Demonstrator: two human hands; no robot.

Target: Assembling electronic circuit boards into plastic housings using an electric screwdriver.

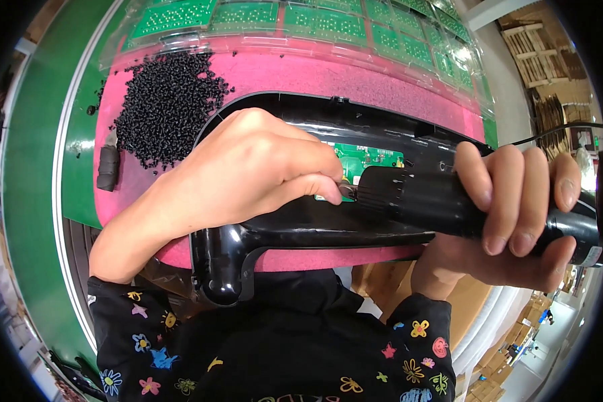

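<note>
Black power driver [429, 201] over a green circuit board [383, 157] in a black shell [315, 234]

Right hand [512, 201] clamps the driver; left hand [264, 161] pinches thumb and finger together at its tip, anything between hidden. Best held square to the board, pressed lightly.

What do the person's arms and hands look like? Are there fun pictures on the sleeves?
Yes! The left sleeve and right sleeve are black, covered in colourful doodles: flowers on both, a blue star on the left and a reddish-pink star on the right. Both forearms are bare below them. The left hand and right hand show no gloves or rings.
</note>
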